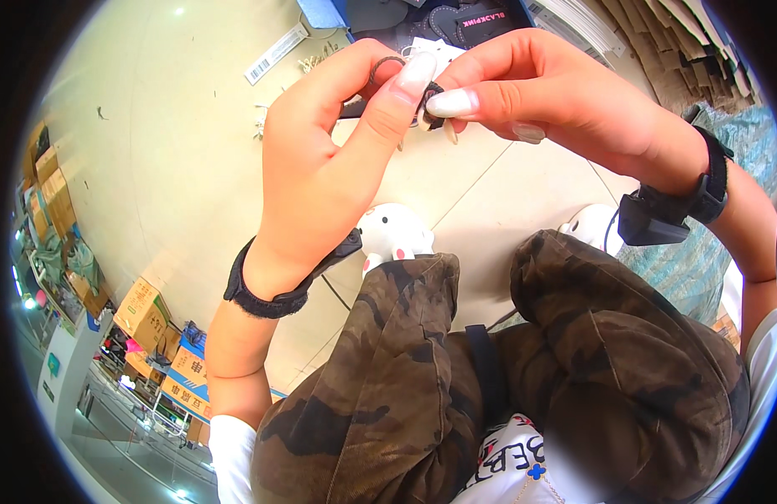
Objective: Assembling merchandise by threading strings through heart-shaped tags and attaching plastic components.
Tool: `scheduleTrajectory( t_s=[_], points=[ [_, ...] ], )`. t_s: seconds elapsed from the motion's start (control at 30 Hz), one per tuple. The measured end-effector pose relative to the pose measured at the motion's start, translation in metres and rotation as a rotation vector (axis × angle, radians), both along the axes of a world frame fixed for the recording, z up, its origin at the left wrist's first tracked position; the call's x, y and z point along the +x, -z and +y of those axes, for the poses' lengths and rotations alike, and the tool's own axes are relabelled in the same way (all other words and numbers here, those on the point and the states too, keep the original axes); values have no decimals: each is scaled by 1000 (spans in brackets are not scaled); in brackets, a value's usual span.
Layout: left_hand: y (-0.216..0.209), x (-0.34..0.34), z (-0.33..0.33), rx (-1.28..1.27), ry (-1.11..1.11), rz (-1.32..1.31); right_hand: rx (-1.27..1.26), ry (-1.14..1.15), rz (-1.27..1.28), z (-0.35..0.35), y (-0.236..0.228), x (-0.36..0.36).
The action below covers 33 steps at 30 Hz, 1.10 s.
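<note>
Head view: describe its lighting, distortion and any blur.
Head view: bright, even light; glare spots on the pale floor; fisheye bends the floor seams, with a black rim around the picture; left hand and right hand are sharp; a smeared patch shows on the white shirt.

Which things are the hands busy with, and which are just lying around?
In use:
- left hand and right hand, pinching one small dark piece between their fingertips
- thin dark loop over a left finger

Just lying around:
- flat cardboard stack
- dark sandals
- white barcode strip on the floor
- cardboard boxes
</note>
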<state>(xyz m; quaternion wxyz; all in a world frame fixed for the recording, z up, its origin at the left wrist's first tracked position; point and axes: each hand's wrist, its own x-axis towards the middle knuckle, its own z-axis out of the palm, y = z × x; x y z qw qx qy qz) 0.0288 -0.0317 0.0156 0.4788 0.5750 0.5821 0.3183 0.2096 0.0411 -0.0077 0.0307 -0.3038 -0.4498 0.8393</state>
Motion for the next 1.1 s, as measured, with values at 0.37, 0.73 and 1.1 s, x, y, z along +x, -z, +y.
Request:
scheduleTrajectory(
  t_s=[0.37,0.73,1.1],
  points=[
    [1,-1,-1,28,38,28,110,-27,-11,0,-8,-5],
    [4,3,-2,-8,52,-58,-225,88,137,-8,0,-3],
    [3,4,-4,2,7,-136,-253,-12,141,-11,11,-2]
  ],
)
